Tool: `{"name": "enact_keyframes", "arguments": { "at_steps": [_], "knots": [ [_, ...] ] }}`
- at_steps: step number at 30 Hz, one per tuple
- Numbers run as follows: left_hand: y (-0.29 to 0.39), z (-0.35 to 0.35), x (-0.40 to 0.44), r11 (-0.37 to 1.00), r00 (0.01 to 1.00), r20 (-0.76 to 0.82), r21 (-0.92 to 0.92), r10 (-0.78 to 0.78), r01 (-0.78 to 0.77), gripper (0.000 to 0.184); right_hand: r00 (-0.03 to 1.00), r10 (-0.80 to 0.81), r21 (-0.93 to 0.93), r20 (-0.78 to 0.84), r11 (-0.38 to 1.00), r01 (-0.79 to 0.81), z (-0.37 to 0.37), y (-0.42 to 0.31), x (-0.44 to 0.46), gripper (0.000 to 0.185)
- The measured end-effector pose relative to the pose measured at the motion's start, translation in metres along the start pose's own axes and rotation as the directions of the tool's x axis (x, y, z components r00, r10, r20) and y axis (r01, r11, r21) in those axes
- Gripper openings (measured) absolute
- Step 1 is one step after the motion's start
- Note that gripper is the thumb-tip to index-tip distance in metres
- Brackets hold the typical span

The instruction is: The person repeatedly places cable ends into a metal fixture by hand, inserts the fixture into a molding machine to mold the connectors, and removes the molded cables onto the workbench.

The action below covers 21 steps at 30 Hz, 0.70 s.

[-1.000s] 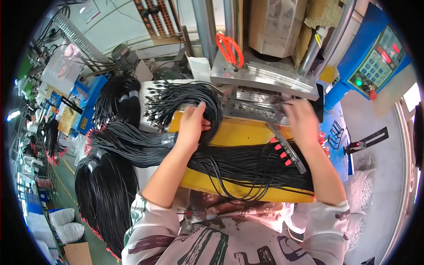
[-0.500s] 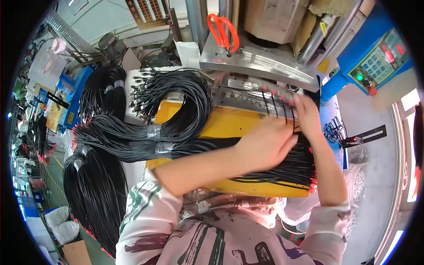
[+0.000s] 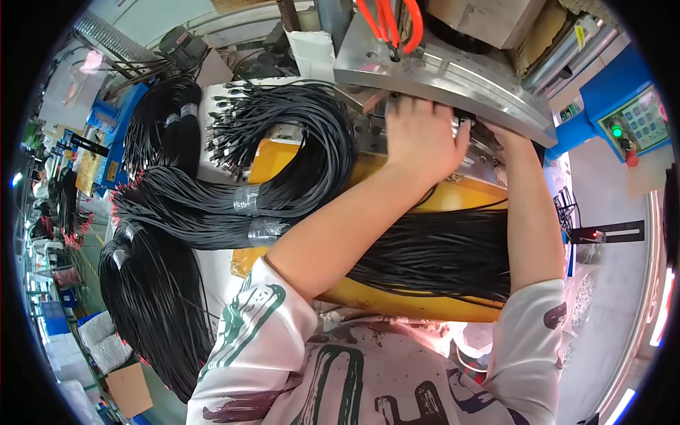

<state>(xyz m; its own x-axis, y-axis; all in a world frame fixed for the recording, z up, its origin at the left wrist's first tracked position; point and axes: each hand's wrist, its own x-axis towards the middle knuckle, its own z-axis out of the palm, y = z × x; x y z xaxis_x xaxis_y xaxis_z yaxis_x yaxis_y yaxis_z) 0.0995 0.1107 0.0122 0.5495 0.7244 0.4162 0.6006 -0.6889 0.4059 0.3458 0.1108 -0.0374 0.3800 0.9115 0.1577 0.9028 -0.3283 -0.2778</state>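
My left hand is over the lower metal mould, its fingers bent down under the raised upper press plate and its thumb apart. Nothing shows clearly in its grip. My right hand reaches under the plate's right part, with its fingers mostly hidden. Black cables lie across the yellow surface below my forearms. A looped cable bundle curves left of the mould. Where the metal strip with red-tipped cables lies is hidden.
Taped cable bundles hang at the left. Orange-red handles stand on the press plate. The blue control panel is at the right, beside a black slotted bracket. A cardboard box is on the floor.
My left hand has moved from the looped bundle across the cables and up to the mould. My right hand carried the strip with red-tipped cables, then moved under the plate. The view has shifted.
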Motion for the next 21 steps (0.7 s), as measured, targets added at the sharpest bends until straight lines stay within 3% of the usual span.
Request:
{"name": "enact_keyframes", "arguments": {
  "at_steps": [2, 4, 7, 10, 12, 15, 16, 18, 21],
  "knots": [
    [-0.001, 0.011, 0.002, 0.998, 0.999, 0.012, 0.059, -0.038, 0.038, 0.056, 0.994, -0.078, 0.245, -0.075, 0.965, 0.095, 0.000, -0.016, -0.008, 0.052],
    [-0.005, 0.021, 0.005, 0.974, 0.993, 0.011, 0.194, -0.121, 0.117, 0.068, 0.997, -0.065, 0.247, -0.037, 0.966, 0.072, -0.007, -0.036, -0.006, 0.052],
    [-0.008, 0.017, 0.000, 0.978, 0.981, 0.113, 0.160, -0.155, 0.136, 0.073, 0.999, -0.007, 0.237, 0.033, 0.971, 0.000, -0.016, -0.037, -0.015, 0.052],
    [-0.008, 0.008, 0.009, 0.978, 0.967, 0.163, 0.109, -0.195, 0.179, 0.076, 0.988, -0.135, 0.349, -0.078, 0.924, 0.154, -0.022, -0.028, -0.015, 0.054],
    [-0.004, 0.000, 0.002, 0.974, 0.943, 0.244, 0.060, -0.226, 0.218, 0.076, 0.988, -0.066, 0.356, -0.143, 0.928, 0.113, -0.006, -0.031, -0.037, 0.052],
    [-0.005, -0.031, -0.036, 0.995, 0.982, 0.170, -0.051, -0.077, 0.087, 0.071, 0.953, 0.025, 0.354, -0.303, 0.931, 0.088, -0.011, -0.056, -0.049, 0.049],
    [-0.005, -0.042, -0.052, 0.995, 0.982, 0.174, -0.050, -0.076, 0.086, 0.071, 0.980, 0.062, 0.307, -0.190, 0.952, -0.001, -0.018, -0.065, -0.062, 0.045],
    [-0.001, -0.066, -0.081, 0.969, 0.991, 0.063, -0.227, 0.116, -0.099, 0.053, 0.988, 0.150, 0.188, 0.036, 0.970, -0.154, -0.032, -0.082, -0.084, 0.037],
    [0.012, -0.061, -0.106, 0.936, 0.985, -0.033, -0.308, 0.167, -0.169, 0.041, 0.993, 0.105, 0.242, -0.052, 0.966, -0.089, -0.022, -0.080, -0.086, 0.029]
  ]
}}
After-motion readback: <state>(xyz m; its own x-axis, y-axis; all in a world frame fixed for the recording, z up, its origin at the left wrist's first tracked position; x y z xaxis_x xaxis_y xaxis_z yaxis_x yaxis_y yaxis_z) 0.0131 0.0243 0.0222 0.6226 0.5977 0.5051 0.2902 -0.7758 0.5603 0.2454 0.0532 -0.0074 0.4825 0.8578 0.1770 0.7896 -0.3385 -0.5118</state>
